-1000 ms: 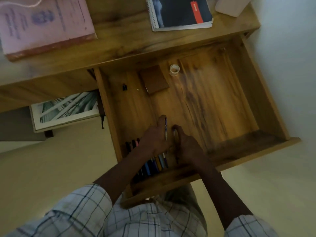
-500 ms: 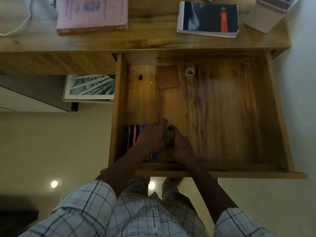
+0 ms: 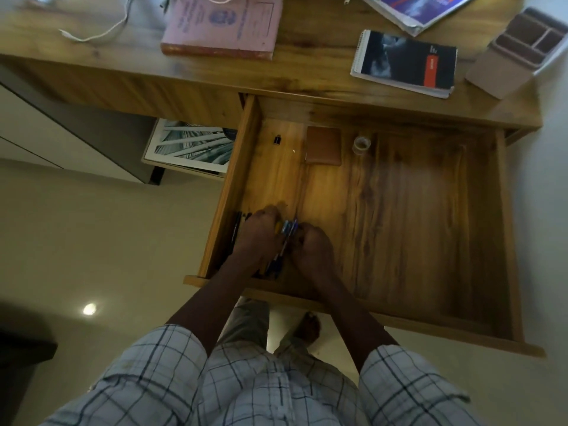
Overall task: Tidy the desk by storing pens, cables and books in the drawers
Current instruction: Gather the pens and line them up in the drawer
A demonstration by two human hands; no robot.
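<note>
The wooden drawer (image 3: 510, 210) is pulled out under the desk top. Both my hands are down in its front left corner over a row of pens (image 3: 287, 230). My left hand (image 3: 256, 238) lies on the pens with fingers curled over them. My right hand (image 3: 313, 245) curls against the blue pens from the right. A black pen (image 3: 236, 229) shows by the drawer's left wall. On the desk lie a pink book (image 3: 224, 23), a spiral notebook (image 3: 405, 61), another book (image 3: 418, 7) and a white cable (image 3: 101, 29).
At the drawer's back lie a brown wallet (image 3: 323, 146), a tape roll (image 3: 361, 145) and a small black clip (image 3: 277, 139). An empty grey pen holder (image 3: 516, 50) stands at the desk's right end. A framed picture (image 3: 190, 146) leans below the desk.
My head has lifted, so more of the desk top shows. Both hands stay together on the pens at the drawer's front left, pressed lower onto them.
</note>
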